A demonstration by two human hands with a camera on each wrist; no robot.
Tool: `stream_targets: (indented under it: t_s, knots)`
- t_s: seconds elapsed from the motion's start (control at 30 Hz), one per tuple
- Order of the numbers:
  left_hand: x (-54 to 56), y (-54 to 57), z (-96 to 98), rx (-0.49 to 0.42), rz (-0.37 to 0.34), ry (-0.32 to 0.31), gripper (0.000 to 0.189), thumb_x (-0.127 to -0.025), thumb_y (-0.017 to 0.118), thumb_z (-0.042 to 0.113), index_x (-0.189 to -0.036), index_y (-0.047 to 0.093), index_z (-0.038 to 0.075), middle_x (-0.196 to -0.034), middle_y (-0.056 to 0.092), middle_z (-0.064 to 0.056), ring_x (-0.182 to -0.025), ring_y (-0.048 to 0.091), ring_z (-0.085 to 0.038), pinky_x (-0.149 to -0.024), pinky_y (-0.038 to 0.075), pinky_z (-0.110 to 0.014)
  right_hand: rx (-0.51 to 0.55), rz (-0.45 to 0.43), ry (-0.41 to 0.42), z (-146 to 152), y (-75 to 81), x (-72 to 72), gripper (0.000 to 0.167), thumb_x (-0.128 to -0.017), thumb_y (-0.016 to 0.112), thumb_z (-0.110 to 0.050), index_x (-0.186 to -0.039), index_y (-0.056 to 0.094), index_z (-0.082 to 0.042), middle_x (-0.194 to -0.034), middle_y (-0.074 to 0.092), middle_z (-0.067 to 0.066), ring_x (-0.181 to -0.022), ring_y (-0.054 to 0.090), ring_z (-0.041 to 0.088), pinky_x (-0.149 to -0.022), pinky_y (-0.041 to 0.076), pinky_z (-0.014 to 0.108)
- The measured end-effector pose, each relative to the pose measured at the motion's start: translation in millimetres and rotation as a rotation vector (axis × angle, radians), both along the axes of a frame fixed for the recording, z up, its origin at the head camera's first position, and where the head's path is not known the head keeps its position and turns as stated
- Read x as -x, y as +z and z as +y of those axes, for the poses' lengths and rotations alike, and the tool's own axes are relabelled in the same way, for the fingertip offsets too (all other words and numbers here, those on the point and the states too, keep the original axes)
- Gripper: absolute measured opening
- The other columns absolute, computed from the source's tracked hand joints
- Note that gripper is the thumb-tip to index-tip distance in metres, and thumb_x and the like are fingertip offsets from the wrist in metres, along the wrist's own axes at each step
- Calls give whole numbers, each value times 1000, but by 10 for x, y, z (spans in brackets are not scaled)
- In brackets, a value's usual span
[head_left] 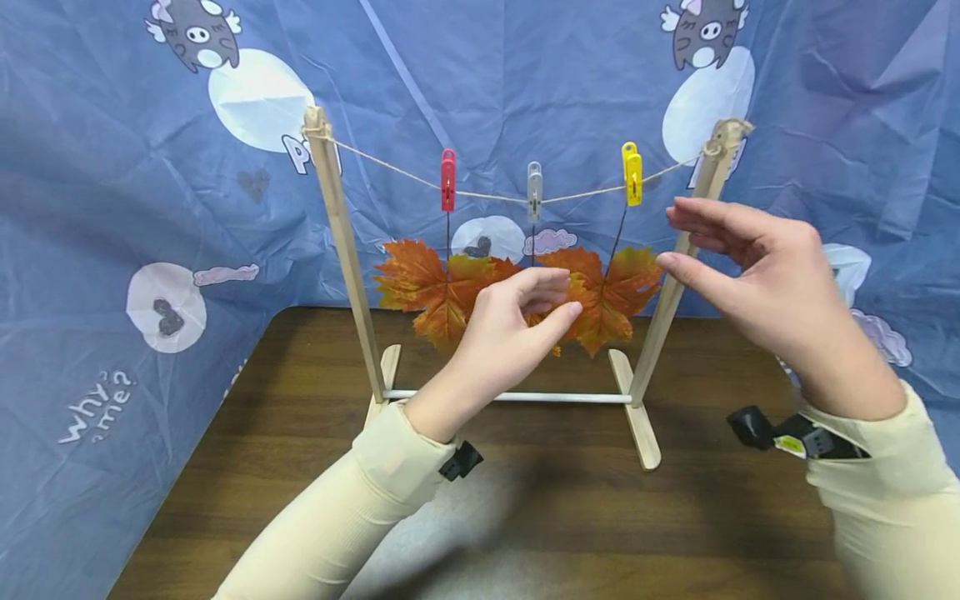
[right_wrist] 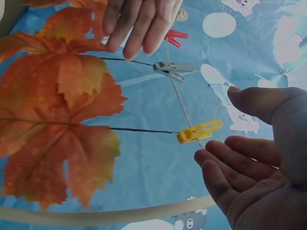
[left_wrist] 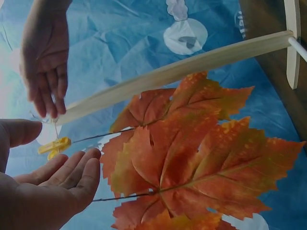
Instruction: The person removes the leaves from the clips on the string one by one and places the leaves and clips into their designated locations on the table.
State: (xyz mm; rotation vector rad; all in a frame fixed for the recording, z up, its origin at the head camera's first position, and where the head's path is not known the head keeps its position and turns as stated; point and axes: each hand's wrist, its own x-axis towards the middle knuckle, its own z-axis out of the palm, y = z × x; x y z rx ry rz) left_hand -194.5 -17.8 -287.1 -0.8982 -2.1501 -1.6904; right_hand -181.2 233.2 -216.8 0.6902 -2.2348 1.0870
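Three clothespins, red (head_left: 447,180), grey (head_left: 534,190) and yellow (head_left: 632,173), grip a string (head_left: 390,167) tied between two wooden posts. From each hangs an orange artificial maple leaf by its dark stem; the right leaf (head_left: 607,292) and left leaf (head_left: 431,287) show well, while the middle one is mostly hidden behind the left hand. My left hand (head_left: 517,321) hovers before the leaves, fingers loosely bent and holding nothing. Near the right post, my right hand (head_left: 765,283) is raised with thumb and fingers apart. The yellow clothespin (right_wrist: 199,132) lies just beyond its fingertips in the right wrist view.
The wooden posts (head_left: 348,267) stand on flat feet (head_left: 636,408) joined by a white rod (head_left: 562,397) near the dark wooden table (head_left: 247,475). A blue cloth (head_left: 495,92) with cartoon prints hangs behind. Both sleeves bear black wrist cameras.
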Motion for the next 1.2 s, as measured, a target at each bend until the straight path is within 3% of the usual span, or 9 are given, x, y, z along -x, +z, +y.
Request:
stream_targets:
  t_s: [0.57, 0.8, 1.03, 1.2]
  knots:
    - [251, 243, 267, 74, 31, 61, 32, -94, 73, 10, -123, 68, -3, -116, 71, -14, -107, 68, -18, -92, 48, -20, -109, -72, -38, -70, 500, 209, 47, -85, 84, -8, -130, 70, -9, -122, 70, 10, -101, 66, 3, -88, 49, 17]
    - [339, 309, 342, 134, 3, 108, 32, -97, 71, 16, -126, 70, 2, -121, 71, -6, -108, 65, -9, -91, 46, -17, -239, -108, -77, -115, 689, 311, 47, -87, 83, -17, -132, 70, -10, -125, 69, 13, -101, 64, -1, -86, 48, 15]
    - [409, 370, 441, 220, 23, 154, 35, -98, 71, 19, -130, 69, 4, -123, 70, -4, -102, 65, -7, -85, 46, -17, -501, -43, -136, -185, 856, 398, 52, -93, 78, -24, -138, 63, -5, -130, 66, 12, -114, 65, 31, -94, 48, 21]
    - [465, 432, 495, 235, 12, 165, 34, -99, 70, 19, -129, 69, 3, -124, 70, -5, -88, 67, -10, -80, 47, -18, -608, -59, -143, -207, 936, 448, 52, -95, 75, -23, -140, 60, 0, -132, 64, 19, -119, 62, 37, -94, 50, 48]
